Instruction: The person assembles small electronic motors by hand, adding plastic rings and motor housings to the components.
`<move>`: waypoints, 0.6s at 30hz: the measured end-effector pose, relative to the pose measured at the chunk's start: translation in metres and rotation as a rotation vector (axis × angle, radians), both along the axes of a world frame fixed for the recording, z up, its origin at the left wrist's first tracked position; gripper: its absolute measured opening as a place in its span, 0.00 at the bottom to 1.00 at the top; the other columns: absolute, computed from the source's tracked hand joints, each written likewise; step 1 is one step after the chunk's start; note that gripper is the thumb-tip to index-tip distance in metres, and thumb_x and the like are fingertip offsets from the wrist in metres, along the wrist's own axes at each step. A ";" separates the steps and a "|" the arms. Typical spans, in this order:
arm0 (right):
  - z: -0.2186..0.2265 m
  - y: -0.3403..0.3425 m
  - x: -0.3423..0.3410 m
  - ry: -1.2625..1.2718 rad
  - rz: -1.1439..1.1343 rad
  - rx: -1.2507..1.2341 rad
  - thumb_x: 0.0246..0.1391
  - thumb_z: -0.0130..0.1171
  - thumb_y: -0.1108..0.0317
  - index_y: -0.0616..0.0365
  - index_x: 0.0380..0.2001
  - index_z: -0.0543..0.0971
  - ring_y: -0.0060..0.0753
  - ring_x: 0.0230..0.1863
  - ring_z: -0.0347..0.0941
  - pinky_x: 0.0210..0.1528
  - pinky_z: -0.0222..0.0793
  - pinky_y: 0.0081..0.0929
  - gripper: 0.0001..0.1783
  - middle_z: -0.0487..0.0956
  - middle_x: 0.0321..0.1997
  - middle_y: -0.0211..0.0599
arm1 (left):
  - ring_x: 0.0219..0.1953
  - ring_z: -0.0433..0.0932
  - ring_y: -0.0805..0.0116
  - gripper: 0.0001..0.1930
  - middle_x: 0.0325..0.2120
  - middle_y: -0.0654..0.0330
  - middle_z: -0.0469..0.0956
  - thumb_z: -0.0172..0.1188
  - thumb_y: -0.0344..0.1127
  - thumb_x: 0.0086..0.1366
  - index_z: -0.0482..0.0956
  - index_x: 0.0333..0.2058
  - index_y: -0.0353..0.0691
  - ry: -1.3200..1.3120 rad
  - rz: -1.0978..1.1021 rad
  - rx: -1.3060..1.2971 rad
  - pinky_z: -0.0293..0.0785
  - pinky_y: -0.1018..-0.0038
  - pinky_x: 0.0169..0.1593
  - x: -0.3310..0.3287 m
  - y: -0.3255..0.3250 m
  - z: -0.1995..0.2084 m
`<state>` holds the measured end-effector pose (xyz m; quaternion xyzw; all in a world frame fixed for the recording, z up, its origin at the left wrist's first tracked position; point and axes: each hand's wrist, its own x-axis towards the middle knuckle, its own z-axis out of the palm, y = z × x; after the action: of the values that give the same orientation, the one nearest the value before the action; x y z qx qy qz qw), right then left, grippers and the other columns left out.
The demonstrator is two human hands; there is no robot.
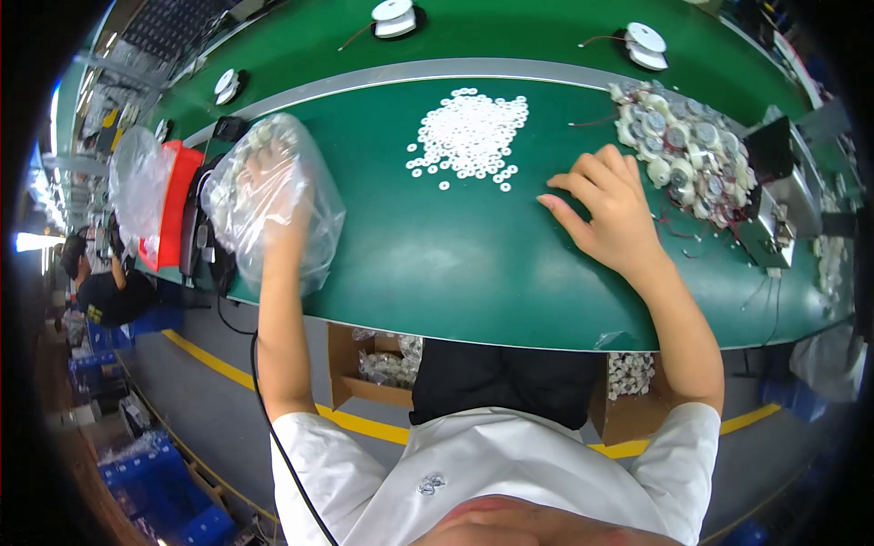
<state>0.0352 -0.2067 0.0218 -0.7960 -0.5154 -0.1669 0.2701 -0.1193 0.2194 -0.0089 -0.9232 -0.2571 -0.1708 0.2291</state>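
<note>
Inside a clear plastic bag (319,214) on the left of the green bench, my left hand (278,182) reaches in among pale parts. The plastic blurs its fingers, so their grip cannot be made out. My right hand (608,214) hovers over or rests on the bench with fingers loosely bent and apart, holding nothing. Just beyond it to the right lies a heap of small round motors (683,146) with white plastic pieces and red wires. Between the two hands, farther back, is a spread pile of small white rings (473,132).
Behind the bench, a green conveyor belt (510,36) carries white round units (646,41) with wires. A metal device (769,218) stands at the right end. A red bin (175,205) is at the left. Open cartons (341,364) sit below the front edge. Another person (109,287) works far left.
</note>
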 end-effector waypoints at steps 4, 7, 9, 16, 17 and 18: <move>-0.006 0.001 0.005 -0.020 0.015 0.051 0.53 0.75 0.58 0.51 0.33 0.84 0.40 0.42 0.70 0.44 0.62 0.39 0.12 0.75 0.35 0.30 | 0.48 0.83 0.38 0.22 0.44 0.35 0.83 0.56 0.35 0.69 0.75 0.58 0.28 0.102 -0.104 -0.300 0.79 0.48 0.51 -0.015 0.022 -0.013; -0.016 0.012 0.006 -0.012 0.049 0.064 0.55 0.73 0.55 0.50 0.34 0.83 0.38 0.43 0.70 0.45 0.62 0.39 0.13 0.74 0.35 0.29 | 0.54 0.78 0.32 0.24 0.54 0.31 0.78 0.48 0.28 0.72 0.68 0.64 0.24 0.278 0.060 -0.428 0.75 0.48 0.58 -0.030 0.027 0.000; -0.013 0.011 0.005 0.009 0.048 0.039 0.57 0.72 0.54 0.50 0.33 0.83 0.37 0.44 0.69 0.47 0.62 0.39 0.13 0.74 0.36 0.28 | 0.56 0.76 0.30 0.29 0.59 0.32 0.74 0.53 0.26 0.65 0.67 0.66 0.26 0.184 -0.255 -0.161 0.73 0.45 0.58 -0.054 0.045 -0.001; -0.023 0.004 0.008 -0.007 0.020 0.055 0.60 0.68 0.48 0.50 0.33 0.83 0.37 0.46 0.68 0.48 0.61 0.37 0.17 0.73 0.36 0.29 | 0.56 0.79 0.42 0.20 0.56 0.41 0.79 0.58 0.28 0.72 0.75 0.61 0.32 0.186 -0.387 -0.381 0.75 0.59 0.61 -0.045 -0.011 0.064; -0.023 0.004 0.008 -0.010 -0.003 0.053 0.60 0.68 0.48 0.50 0.33 0.83 0.37 0.46 0.68 0.48 0.61 0.37 0.17 0.73 0.36 0.29 | 0.56 0.79 0.42 0.20 0.56 0.41 0.79 0.58 0.28 0.72 0.75 0.61 0.32 0.188 -0.410 -0.381 0.75 0.59 0.61 -0.047 -0.028 0.074; -0.020 0.007 0.008 -0.002 0.019 0.116 0.60 0.68 0.48 0.50 0.33 0.83 0.37 0.46 0.68 0.49 0.61 0.37 0.17 0.73 0.36 0.29 | 0.54 0.80 0.46 0.19 0.53 0.44 0.81 0.56 0.27 0.73 0.75 0.60 0.31 0.051 -0.526 -0.499 0.75 0.62 0.60 -0.056 -0.043 0.086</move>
<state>0.0431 -0.2000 0.0016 -0.7739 -0.5126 -0.1948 0.3169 -0.1755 0.1763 0.0767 -0.9892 -0.0386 -0.1327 -0.0488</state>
